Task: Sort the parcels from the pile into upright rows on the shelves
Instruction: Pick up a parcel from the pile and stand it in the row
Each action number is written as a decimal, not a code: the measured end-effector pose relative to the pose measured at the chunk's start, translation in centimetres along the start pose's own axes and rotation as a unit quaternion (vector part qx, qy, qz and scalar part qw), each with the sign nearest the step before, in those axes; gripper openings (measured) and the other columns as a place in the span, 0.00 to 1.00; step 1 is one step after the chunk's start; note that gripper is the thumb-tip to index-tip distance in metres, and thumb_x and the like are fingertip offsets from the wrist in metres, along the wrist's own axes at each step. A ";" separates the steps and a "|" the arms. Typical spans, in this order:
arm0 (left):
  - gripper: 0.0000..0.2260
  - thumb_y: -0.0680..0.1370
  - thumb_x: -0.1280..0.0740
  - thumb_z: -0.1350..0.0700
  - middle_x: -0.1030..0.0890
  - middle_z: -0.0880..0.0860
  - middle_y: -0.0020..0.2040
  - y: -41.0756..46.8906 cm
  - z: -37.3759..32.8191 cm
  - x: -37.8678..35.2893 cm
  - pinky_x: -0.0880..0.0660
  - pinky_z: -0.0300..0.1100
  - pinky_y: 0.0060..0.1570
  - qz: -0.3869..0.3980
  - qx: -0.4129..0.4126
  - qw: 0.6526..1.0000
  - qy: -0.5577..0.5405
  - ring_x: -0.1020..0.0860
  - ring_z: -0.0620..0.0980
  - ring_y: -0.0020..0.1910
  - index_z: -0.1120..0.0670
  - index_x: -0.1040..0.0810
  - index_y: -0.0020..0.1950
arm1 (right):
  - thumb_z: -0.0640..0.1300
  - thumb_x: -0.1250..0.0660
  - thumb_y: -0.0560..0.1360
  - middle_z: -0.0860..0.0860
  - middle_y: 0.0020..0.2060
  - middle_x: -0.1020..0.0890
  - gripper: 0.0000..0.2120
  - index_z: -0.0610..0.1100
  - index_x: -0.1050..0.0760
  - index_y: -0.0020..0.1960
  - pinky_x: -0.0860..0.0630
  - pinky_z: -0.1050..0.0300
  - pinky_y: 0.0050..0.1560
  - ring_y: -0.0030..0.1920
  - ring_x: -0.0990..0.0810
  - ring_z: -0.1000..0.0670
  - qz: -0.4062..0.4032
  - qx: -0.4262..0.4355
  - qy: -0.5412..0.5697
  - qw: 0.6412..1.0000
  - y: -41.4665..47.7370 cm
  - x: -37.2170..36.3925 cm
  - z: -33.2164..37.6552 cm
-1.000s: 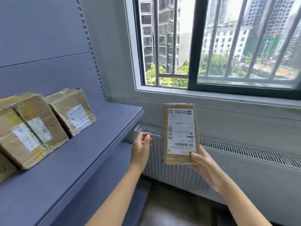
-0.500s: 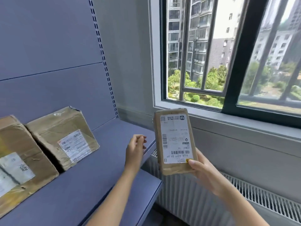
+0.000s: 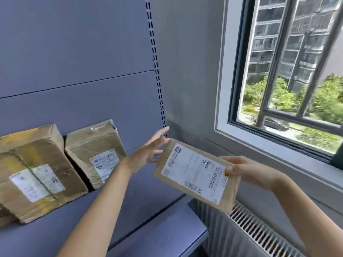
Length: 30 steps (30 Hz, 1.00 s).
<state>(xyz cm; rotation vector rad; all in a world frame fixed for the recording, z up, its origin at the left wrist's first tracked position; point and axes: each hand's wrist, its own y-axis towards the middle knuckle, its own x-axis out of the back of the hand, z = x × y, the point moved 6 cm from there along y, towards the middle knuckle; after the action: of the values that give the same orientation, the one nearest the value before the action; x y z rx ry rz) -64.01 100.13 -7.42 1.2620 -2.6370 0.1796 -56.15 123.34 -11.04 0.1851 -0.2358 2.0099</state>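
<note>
My right hand (image 3: 248, 170) grips a flat brown parcel (image 3: 196, 175) by its right end, white label toward me, tilted down to the right over the shelf's right end. My left hand (image 3: 150, 153) reaches with straight fingers to the parcel's upper left corner; whether it touches is unclear. Two brown parcels stand leaning against the back panel on the blue shelf (image 3: 141, 193): a smaller one (image 3: 96, 154) nearest the held parcel, and a larger taped one (image 3: 35, 173) to its left.
A lower blue shelf (image 3: 167, 236) juts out below. A white radiator (image 3: 246, 230) runs under the barred window (image 3: 289, 75) on the right. The grey wall corner sits just behind the shelf's right end.
The view has swung left and closer to the shelf. The held parcel has tipped from upright to slanting and moved toward the shelf. My left hand has opened and risen to its corner.
</note>
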 end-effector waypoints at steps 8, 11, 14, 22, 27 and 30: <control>0.31 0.64 0.30 0.41 0.18 0.52 0.58 -0.1 1.2 -2.1 0.23 0.45 0.56 -0.047 0.058 0.996 -0.041 0.19 0.49 0.56 0.46 0.27 0.66 | 0.58 0.34 0.67 0.46 0.56 0.17 0.29 0.46 0.24 0.64 0.25 0.50 0.60 0.59 0.19 0.45 0.105 0.022 -0.055 0.993 3.8 2.5 1.0; 0.28 0.62 0.30 0.44 0.16 0.52 0.50 -0.6 1.8 -2.2 0.21 0.41 0.45 -0.112 0.058 0.987 -0.100 0.17 0.48 0.47 0.53 0.25 0.60 | 0.67 0.33 0.65 0.51 0.60 0.19 0.33 0.53 0.26 0.65 0.29 0.44 0.67 0.62 0.22 0.48 0.095 0.035 -0.072 0.992 4.7 3.5 1.3; 0.21 0.67 0.33 0.47 0.14 0.51 0.45 -1.5 1.7 -2.1 0.20 0.40 0.37 -0.213 0.024 0.961 -0.173 0.16 0.47 0.43 0.56 0.22 0.55 | 0.81 0.39 0.58 0.62 0.71 0.31 0.43 0.64 0.36 0.69 0.36 0.44 0.73 0.70 0.31 0.57 -0.031 0.092 0.004 0.995 5.7 5.6 2.1; 0.25 0.73 0.33 0.43 0.19 0.54 0.61 -3.2 3.2 -5.5 0.22 0.57 0.51 -0.427 -0.137 0.830 -0.331 0.21 0.53 0.60 0.53 0.26 0.66 | 0.65 0.34 0.68 0.60 0.73 0.33 0.39 0.56 0.42 0.75 0.28 0.68 0.62 0.70 0.33 0.62 -0.085 0.213 0.112 0.967 4.5 -2.6 1.2; 0.30 0.65 0.28 0.45 0.25 0.57 0.66 -4.7 6.4 -8.9 0.29 0.55 0.65 -0.477 -0.074 0.856 -0.187 0.27 0.53 0.66 0.55 0.30 0.62 | 0.55 0.36 0.75 0.58 0.69 0.28 0.30 0.55 0.40 0.75 0.28 0.51 0.67 0.70 0.30 0.55 -0.056 0.211 0.149 0.964 5.2 -4.8 -0.2; 0.20 0.68 0.31 0.50 0.22 0.55 0.61 -6.2 7.8 -9.5 0.25 0.34 0.51 -0.475 -0.051 0.871 -0.117 0.24 0.45 0.58 0.54 0.29 0.57 | 0.55 0.42 0.78 0.59 0.75 0.36 0.30 0.52 0.45 0.77 0.34 0.55 0.72 0.73 0.37 0.61 -0.027 0.190 0.129 0.973 5.3 -5.4 -2.2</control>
<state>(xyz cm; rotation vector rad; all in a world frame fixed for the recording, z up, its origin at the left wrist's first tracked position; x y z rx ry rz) -54.52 101.85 -17.19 2.4540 -1.8136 -0.2857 -58.70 116.93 -14.91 0.1664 0.3180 1.9841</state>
